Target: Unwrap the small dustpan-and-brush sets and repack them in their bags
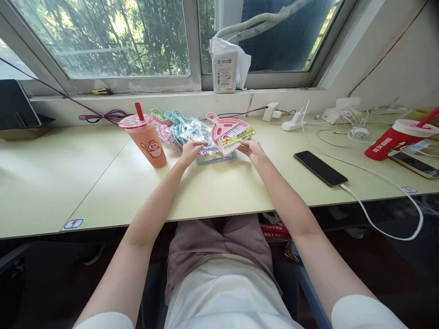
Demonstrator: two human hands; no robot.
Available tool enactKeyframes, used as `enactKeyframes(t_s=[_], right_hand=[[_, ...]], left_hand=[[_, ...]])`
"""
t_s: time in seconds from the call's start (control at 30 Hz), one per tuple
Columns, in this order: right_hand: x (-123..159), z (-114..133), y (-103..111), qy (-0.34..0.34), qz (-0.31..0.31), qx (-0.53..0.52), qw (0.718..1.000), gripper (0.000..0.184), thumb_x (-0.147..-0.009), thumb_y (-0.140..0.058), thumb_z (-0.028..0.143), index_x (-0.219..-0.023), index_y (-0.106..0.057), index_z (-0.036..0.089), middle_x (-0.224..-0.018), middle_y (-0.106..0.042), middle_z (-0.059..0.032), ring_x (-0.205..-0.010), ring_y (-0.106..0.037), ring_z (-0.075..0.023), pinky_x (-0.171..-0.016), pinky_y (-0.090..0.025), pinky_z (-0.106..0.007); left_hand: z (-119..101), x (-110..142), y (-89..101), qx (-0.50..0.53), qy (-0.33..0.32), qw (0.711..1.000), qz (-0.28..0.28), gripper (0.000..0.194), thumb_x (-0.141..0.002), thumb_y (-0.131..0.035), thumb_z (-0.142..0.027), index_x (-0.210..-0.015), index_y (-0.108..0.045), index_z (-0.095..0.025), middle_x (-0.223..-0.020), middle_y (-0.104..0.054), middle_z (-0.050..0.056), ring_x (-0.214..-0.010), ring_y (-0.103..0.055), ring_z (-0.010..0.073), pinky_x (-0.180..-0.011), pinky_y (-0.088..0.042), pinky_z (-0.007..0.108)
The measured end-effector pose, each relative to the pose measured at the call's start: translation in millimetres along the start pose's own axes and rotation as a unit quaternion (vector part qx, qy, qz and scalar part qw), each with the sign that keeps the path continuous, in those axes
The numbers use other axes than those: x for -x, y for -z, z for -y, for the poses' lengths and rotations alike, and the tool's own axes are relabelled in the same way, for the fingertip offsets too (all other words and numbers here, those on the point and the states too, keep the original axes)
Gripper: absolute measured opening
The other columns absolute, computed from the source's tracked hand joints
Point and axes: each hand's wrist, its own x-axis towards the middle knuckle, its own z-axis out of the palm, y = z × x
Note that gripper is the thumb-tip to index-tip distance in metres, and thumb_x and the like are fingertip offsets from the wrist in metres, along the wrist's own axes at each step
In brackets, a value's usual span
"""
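Observation:
In the head view my right hand point(253, 150) grips the lower right corner of a small pink dustpan and brush set point(228, 130), which has a printed yellow-green label and is tilted above the table. My left hand point(191, 153) has its fingers stretched out to the right, holding nothing that I can see. It is beside a pile of clear-wrapped dustpan sets point(197, 130) in teal, pink and green. A blue set point(216, 157) lies flat below the pink one, partly hidden by it.
An orange cup with a red straw point(151, 146) stands left of the pile. To the right lie a charging phone point(320, 168), its white cable point(377, 173), a power strip point(294, 121) and a leaning red cup point(384, 144). A boxed item point(224, 73) sits on the sill.

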Motion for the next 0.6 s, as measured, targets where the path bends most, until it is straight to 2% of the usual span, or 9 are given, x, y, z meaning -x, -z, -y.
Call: enactKeyframes(t_s=[0.1,0.23,0.4,0.53,0.6], right_hand=[[-0.3,0.8,1.4,-0.002,-0.005,-0.004,1.0,0.018,-0.087,-0.061,0.002,-0.091,-0.067,0.019,-0.083,-0.078,0.0001,-0.072,-0.074,-0.0126,-0.081,-0.065,-0.026],[-1.2,3.2,3.3,0.003,-0.016,-0.011,1.0,0.016,-0.087,-0.062,0.004,-0.092,-0.068,0.017,-0.081,-0.078,-0.0007,-0.071,-0.073,-0.0129,-0.084,-0.066,-0.029],[-3.7,6.1,7.0,0.015,-0.011,-0.015,1.0,0.023,-0.087,-0.062,0.003,-0.102,-0.069,0.018,-0.081,-0.078,0.0004,-0.07,-0.073,-0.0127,-0.078,-0.065,-0.025],[-5.1,7.2,9.9,0.016,-0.017,0.012,1.0,0.019,-0.086,-0.063,0.003,-0.096,-0.068,0.018,-0.079,-0.078,0.0011,-0.067,-0.074,-0.0124,-0.073,-0.065,-0.024],[-5.3,7.0,10.6,0.009,-0.026,0.025,0.999,0.016,-0.086,-0.063,0.003,-0.09,-0.067,0.018,-0.078,-0.077,0.001,-0.066,-0.073,-0.0119,-0.073,-0.065,-0.024]], left_hand=[[-1.3,0.6,1.1,0.03,-0.007,0.999,-0.026,0.03,-0.083,-0.059,-0.029,-0.098,-0.082,-0.019,-0.104,-0.081,0.006,-0.114,-0.07,0.0264,-0.108,-0.05,0.038],[-3.1,0.0,5.0,0.013,-0.011,0.994,-0.11,0.028,-0.083,-0.065,-0.036,-0.099,-0.08,-0.018,-0.1,-0.079,0.006,-0.101,-0.071,0.0239,-0.1,-0.052,0.035],[1.4,-3.9,14.4,-0.028,0.021,0.978,-0.206,0.036,-0.084,-0.057,-0.02,-0.118,-0.07,-0.02,-0.101,-0.073,0.006,-0.092,-0.068,0.0192,-0.09,-0.054,0.033],[5.4,-6.4,25.1,-0.032,0.075,0.965,-0.251,0.046,-0.083,-0.046,-0.008,-0.124,-0.063,-0.02,-0.114,-0.07,0.009,-0.1,-0.067,0.0203,-0.088,-0.056,0.032],[4.6,-5.0,29.2,-0.082,0.062,0.957,-0.271,0.049,-0.081,-0.044,-0.002,-0.12,-0.065,-0.021,-0.12,-0.067,0.01,-0.11,-0.065,0.0222,-0.096,-0.054,0.035]])
